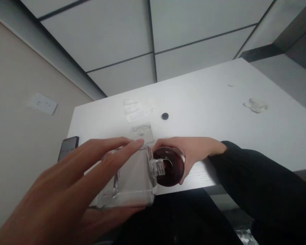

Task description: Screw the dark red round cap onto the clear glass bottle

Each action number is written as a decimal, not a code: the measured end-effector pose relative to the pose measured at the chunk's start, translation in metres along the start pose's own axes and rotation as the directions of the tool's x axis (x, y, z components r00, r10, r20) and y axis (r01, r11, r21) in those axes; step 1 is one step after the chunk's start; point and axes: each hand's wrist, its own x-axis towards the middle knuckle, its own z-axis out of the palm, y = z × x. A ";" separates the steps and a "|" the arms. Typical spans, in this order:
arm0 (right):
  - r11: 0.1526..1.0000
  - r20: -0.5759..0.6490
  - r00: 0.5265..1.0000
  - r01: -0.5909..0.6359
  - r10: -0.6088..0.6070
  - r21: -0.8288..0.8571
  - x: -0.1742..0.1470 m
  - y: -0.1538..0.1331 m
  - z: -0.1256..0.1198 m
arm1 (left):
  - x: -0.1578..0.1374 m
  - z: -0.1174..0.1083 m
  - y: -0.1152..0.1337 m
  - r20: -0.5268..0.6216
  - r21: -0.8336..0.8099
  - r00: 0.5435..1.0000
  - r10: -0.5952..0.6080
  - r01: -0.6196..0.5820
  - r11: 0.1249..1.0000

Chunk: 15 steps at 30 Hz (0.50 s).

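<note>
The clear square bottle (129, 177) is tipped on its side at the near edge of the white desk (219, 102), its threaded neck pointing into the dark red round jar (172, 166). The left hand (66, 190) has its grip closed around the bottle. The right hand (191, 151) has its grip wrapped around the jar. Farther back lie 1 small black cap (165, 116), a phone (68, 147) and crumpled tissue (255, 104).

The left hand (73, 183) is raised close to the camera, fingers stretched long and thumb set underneath in a clasp. The right hand (191, 151) is curled in a grip, its black-sleeved forearm (257, 180) extended from the right.
</note>
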 end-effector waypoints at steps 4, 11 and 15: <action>1.000 -0.001 1.000 0.001 -0.001 -0.006 0.000 0.000 0.000 | 0.001 -0.002 0.000 0.000 -0.003 1.000 0.001 -0.001 1.000; 1.000 0.002 1.000 -0.010 0.010 0.018 -0.001 0.002 0.000 | -0.002 0.006 0.002 -0.047 -0.021 0.978 -0.205 0.204 0.979; 1.000 -0.002 1.000 -0.028 0.028 0.002 0.000 0.001 0.000 | -0.006 0.011 0.003 -0.171 -0.034 0.949 -0.263 0.261 0.965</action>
